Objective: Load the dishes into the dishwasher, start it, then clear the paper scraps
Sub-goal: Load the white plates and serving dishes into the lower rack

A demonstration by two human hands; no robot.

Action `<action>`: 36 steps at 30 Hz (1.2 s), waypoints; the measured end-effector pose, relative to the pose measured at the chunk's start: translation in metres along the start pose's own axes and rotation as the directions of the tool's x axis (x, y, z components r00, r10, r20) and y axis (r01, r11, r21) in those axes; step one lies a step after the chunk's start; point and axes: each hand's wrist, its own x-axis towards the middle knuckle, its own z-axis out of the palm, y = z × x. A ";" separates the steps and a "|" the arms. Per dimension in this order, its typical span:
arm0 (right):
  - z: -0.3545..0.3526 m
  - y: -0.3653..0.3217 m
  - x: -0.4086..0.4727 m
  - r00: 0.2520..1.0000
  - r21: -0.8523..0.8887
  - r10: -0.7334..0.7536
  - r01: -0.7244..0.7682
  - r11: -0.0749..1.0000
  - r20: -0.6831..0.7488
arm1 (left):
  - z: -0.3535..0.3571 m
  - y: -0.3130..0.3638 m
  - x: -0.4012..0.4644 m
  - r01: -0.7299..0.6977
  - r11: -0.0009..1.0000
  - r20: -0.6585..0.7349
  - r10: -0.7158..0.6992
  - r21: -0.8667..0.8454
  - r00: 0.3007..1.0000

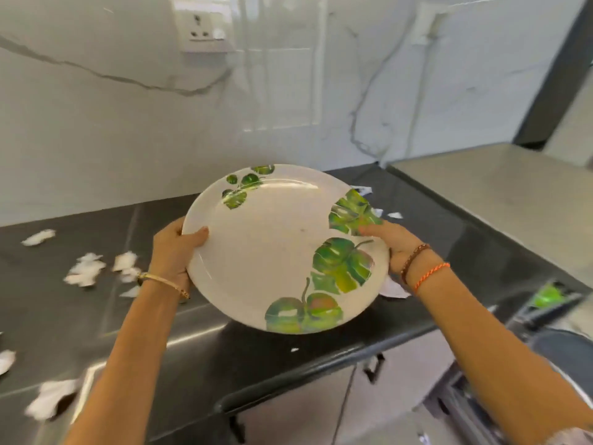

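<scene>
Head view: I have the plate (272, 252) up off the counter (96, 316), held by both hands at opposite rims, face tilted toward me.

My left hand (173, 248) grips the left rim: thumb lies on the plate's face near the edge, the other fingers curl behind it, out of sight. Forearm comes up from the lower left, gold bangle (163, 281) on the wrist.

My right hand (390, 240) grips the right rim: thumb pressed flat across the leaf print, fingers wrapped behind. Forearm comes in from the lower right, with a brown bead band (414, 258) and an orange thread (431, 274) on the wrist.

Plate is white with green leaf prints along the right side, bottom and top left. It sits above the counter's dark front part, in front of the marble wall (128, 123).

Paper scraps (86, 268) lie on the steel counter left of my left arm, more at the lower left edge, and a few small bits just right of the plate behind my right hand.

Dishwasher (545, 316) is at the lower right below counter level, blurred; something green shows in it, can't tell what.

Wall socket (205, 27) top centre. No readable writing or brand anywhere; frame is motion-blurred.
</scene>
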 end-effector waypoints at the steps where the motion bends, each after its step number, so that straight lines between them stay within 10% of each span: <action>1: -0.020 0.000 -0.006 0.995 0.020 -0.044 0.046 0.999 -0.085 | 0.022 -0.001 -0.001 -0.038 0.999 0.020 0.037 0.039 0.999; 9: -0.180 -0.007 -0.079 0.907 0.024 -0.167 0.191 0.981 -0.388 | 0.184 0.016 -0.044 -0.268 0.952 0.268 0.222 0.149 0.937; 22: -0.455 -0.023 -0.273 0.486 -0.292 -0.384 0.256 0.921 -0.785 | 0.488 -0.012 -0.212 -0.279 0.930 0.641 0.368 -0.241 0.674; 36: -0.627 -0.011 -0.255 0.102 -0.510 -0.503 -0.052 0.859 -0.858 | 0.750 -0.075 -0.227 -0.775 0.612 0.909 0.397 -0.157 0.129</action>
